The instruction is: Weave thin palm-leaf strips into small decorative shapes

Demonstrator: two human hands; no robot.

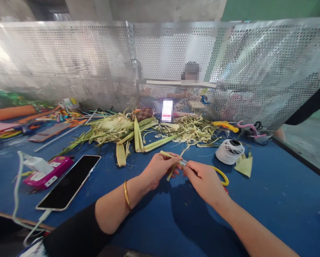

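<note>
My left hand (160, 167), with a gold bangle at the wrist, is closed on a folded pale-green leaf strip (171, 172) above the blue table. One end of the strip points up left, another hangs down. Against its right side lies a short metal blade. My right hand (203, 178) is closed round a pair of scissors (224, 176); their yellow and red handles show behind the hand, partly hidden by it. A thin curl of peel stands up near the fingertips. Just beyond lie a folded leaf piece (160, 143) and a spool of white thread (229, 151).
Heaps of leaf strips (109, 128) and shredded peelings (194, 129) lie along a perforated metal screen (95, 64). At left are a phone (70, 184) and a pink power strip (51, 173) with cables. A yellow tool (225, 125) lies at right. Behind the screen sits another person.
</note>
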